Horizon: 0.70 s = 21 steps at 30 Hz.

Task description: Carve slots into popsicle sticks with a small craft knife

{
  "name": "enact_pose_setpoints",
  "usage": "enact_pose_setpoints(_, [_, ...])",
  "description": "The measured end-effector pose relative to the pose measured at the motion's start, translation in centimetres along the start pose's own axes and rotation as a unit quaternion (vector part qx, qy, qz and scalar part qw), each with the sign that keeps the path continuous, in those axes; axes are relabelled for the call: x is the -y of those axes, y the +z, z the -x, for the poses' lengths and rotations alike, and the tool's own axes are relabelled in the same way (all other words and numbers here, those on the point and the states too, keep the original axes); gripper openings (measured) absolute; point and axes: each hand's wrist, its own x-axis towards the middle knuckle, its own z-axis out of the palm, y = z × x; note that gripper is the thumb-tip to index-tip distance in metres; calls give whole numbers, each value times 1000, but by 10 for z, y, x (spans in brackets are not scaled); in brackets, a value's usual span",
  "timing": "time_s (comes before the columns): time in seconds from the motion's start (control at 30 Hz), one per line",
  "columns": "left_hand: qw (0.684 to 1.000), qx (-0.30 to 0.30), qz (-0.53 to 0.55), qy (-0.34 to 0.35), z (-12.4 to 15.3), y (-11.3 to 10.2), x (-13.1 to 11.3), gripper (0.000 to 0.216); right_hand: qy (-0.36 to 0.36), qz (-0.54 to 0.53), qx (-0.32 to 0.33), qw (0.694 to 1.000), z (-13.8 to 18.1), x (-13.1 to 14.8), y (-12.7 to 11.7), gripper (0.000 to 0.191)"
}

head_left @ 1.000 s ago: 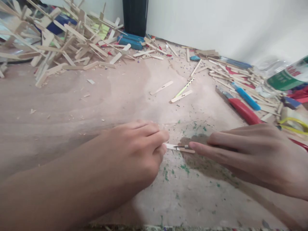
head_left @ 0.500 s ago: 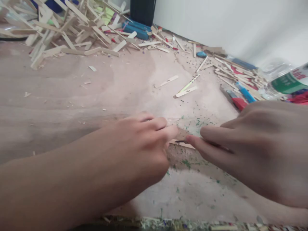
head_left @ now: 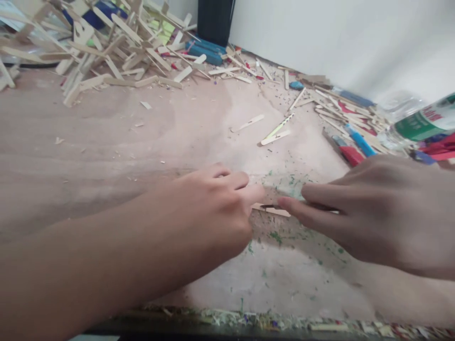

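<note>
A flat wooden craft stick (head_left: pixel 273 210) lies on the worn board between my two hands. My left hand (head_left: pixel 213 208) has its fingers closed and pressed on the stick's left end. My right hand (head_left: pixel 369 213) is closed round a thin cutting tool whose dark blade tip (head_left: pixel 269 207) rests on the stick. Only the blade tip and a sliver of the handle show past my fingers.
A heap of wooden sticks (head_left: pixel 106 42) fills the back left. More sticks, blue and red cutters (head_left: pixel 355 147) and a plastic bottle (head_left: pixel 415 121) lie at the right by the white wall. Three loose sticks (head_left: pixel 273 132) lie mid-board. A dark container (head_left: pixel 215 21) stands at the back.
The blade tip has slid leftward along the stick, closer to my left fingers. My right hand rose and shifted, and the view moved slightly.
</note>
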Motion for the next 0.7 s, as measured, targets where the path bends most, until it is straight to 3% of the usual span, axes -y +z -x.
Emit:
enact_pose_setpoints(0.07, [999, -32, 1, 0, 2, 7, 1, 27, -68, 19, -7, 998, 10, -7, 8, 40])
enact_pose_setpoints(0.13, [999, -44, 0, -4, 1, 11, 1, 23, -63, 57, -47, 995, 24, -10, 21, 40])
enact_pose_setpoints(0.33, [999, 43, -1, -3, -2, 7, -1, 23, -61, 68, -7, 996, 53, -14, 44, 45])
enact_pose_setpoints(0.53, [999, -39, 0, -10, 6, 11, 0, 21, -49, 33, -22, 998, 56, -17, 46, 49])
enact_pose_setpoints(0.7, [998, -54, 13, -11, 7, 14, 0, 20, -30, 43, -18, 998, 61, -10, 47, 51])
